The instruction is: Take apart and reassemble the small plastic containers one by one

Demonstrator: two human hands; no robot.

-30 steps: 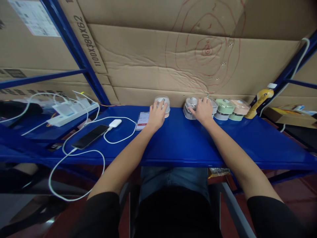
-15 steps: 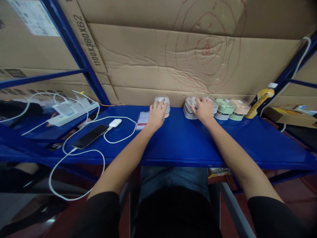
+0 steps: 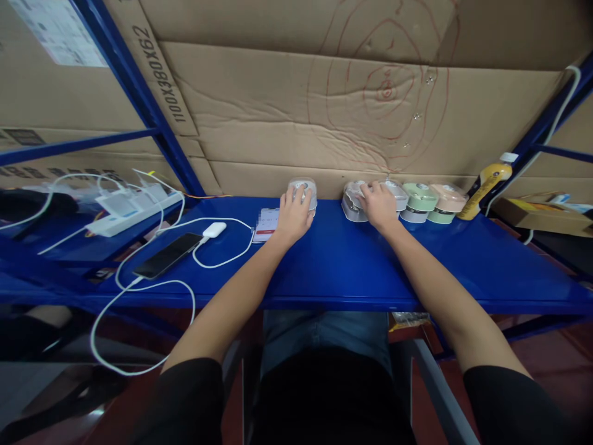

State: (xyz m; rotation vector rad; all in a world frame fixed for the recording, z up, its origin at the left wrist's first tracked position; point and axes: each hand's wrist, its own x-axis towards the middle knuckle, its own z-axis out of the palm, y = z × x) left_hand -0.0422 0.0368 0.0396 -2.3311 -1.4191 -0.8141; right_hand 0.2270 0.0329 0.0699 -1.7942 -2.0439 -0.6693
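My left hand (image 3: 295, 215) rests on top of a small clear-lidded container (image 3: 310, 187) at the back of the blue table, its fingers spread over the lid. To the right, my right hand (image 3: 378, 204) lies on a greyish container (image 3: 352, 209), the leftmost of a row along the cardboard. Its fingertips touch the lid, and the palm covers part of the neighbouring container (image 3: 399, 195). A green container (image 3: 420, 196) and a pink one (image 3: 448, 199) stand further right in that row. Neither hand has lifted anything off the table.
A phone with a lit screen (image 3: 265, 226) lies left of my left hand. Further left are a dark phone (image 3: 169, 256), a white earbud case (image 3: 214, 230), looping white cables and a power strip (image 3: 134, 213). A yellow bottle (image 3: 487, 188) stands at the right, before a cardboard box (image 3: 542, 216).
The fingers of my right hand have shifted slightly on the greyish container's lid. My left hand stays on its container, and the camera view has moved a little.
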